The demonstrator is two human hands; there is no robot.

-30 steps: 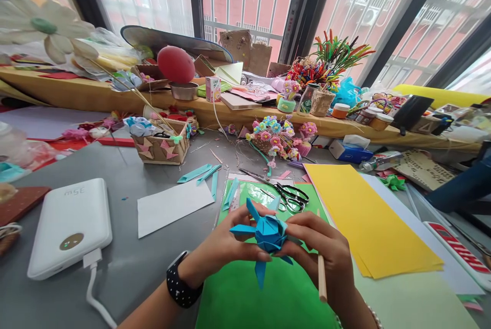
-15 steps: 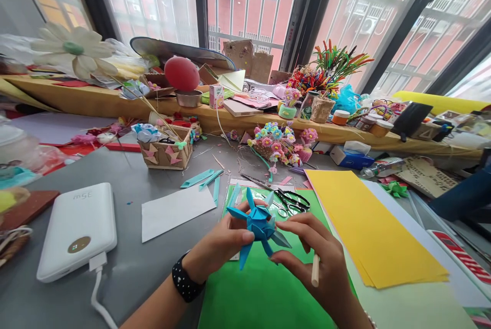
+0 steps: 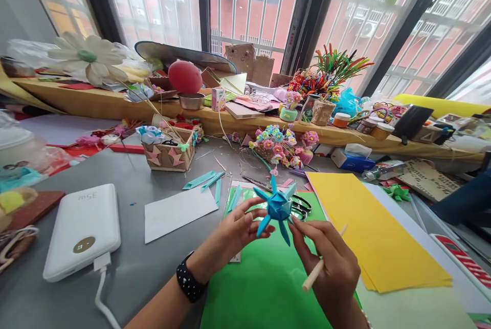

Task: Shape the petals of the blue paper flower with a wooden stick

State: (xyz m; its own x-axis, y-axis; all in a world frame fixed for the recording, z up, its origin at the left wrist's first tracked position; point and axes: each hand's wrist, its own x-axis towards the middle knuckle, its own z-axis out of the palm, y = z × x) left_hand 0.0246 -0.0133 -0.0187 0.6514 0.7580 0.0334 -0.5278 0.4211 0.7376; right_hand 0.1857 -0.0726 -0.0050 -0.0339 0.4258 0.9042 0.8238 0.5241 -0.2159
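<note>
The blue paper form (image 3: 279, 207) is held up over the green sheet (image 3: 261, 288); with the form as the clock's centre, the sheet spreads out toward six o'clock. Its folded body stands as one piece, with at least five pointed arms fanning out, a paler one at about one o'clock. The main folding and joining therefore looks done; whether any arm or inner fold wants more work cannot be told.

At four o'clock, the person's right hand (image 3: 332, 257) pinches the form's lower right edge between thumb and fingertips, and also holds a wooden stick (image 3: 313, 273) slanting across the palm, its blunt end at five o'clock. The stick appears to be apart from the form. At eight o'clock, the left hand (image 3: 240, 226) has its fingers loosely spread and half curled beside the form; whether they touch it cannot be told.

Farther out, the scissors (image 3: 301, 207) lie at three o'clock, partly hidden behind the form. Several folded turquoise strips (image 3: 199, 179) lie between nine and ten o'clock, near the white paper (image 3: 180, 215); they are separate from the form and seem unused. The yellow sheets (image 3: 376, 232), between three and four o'clock, look flat and unfolded.
</note>
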